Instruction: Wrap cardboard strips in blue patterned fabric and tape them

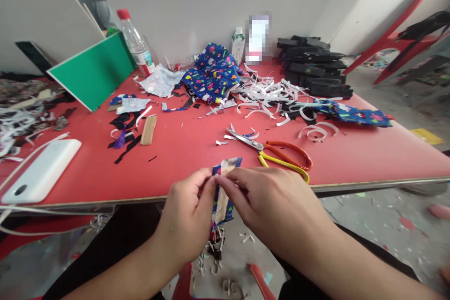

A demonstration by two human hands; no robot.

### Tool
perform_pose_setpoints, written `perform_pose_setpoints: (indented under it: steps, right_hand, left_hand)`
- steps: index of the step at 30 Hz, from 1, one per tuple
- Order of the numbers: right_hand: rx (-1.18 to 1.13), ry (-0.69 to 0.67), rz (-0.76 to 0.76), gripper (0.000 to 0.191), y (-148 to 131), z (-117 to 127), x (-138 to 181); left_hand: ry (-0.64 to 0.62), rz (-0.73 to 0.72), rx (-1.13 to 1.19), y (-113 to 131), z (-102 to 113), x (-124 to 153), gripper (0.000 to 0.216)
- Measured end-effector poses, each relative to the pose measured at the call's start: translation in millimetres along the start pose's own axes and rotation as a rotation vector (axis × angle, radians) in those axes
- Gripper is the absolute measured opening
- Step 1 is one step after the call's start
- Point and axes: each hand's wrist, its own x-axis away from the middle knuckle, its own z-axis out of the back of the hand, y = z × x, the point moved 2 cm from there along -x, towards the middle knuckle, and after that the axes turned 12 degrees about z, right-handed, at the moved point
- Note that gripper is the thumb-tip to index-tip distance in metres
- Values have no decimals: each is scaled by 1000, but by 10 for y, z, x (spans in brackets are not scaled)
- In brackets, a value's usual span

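My left hand [188, 218] and my right hand [270, 204] meet at the near edge of the red table [183, 150]. Both pinch a small folded piece of blue patterned fabric [223, 197] with a pale lining, held upright between them. Its top corner rises just above the table edge and its lower end hangs down between my hands. Scissors [272, 152] with orange and yellow handles lie on the table just beyond my right hand, blades pointing left.
A heap of blue patterned fabric [213, 75], white strip offcuts [267, 91], a stack of black pieces [316, 68], a plastic bottle [135, 42], a green board [93, 70], a white power bank [42, 171] and a tan strip [148, 130] share the table. A red chair [401, 33] stands at right.
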Motion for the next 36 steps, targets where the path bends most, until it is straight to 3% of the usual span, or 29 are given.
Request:
perform_pose_setpoints:
  steps: [5,13,26,31,36]
  right_hand:
    - [147,23,-46,53,87,115,27]
    - [-98,-47,-238,48,257,131,-61]
    - [-204,-45,-292,49,295,83,-104]
    - [-282,99,-283,31,332,89,-78]
    - [-574,235,-112,21,289,4,-32]
  left_hand:
    - [56,47,-23,-21,47,-65,38]
    - [-37,108,119,-58,75,-106,32]
    - [-130,152,393,-71,72,-73,32]
    - [-175,119,585,-124,65,-89,31]
    - [-215,152,771,-122,48,-65,34]
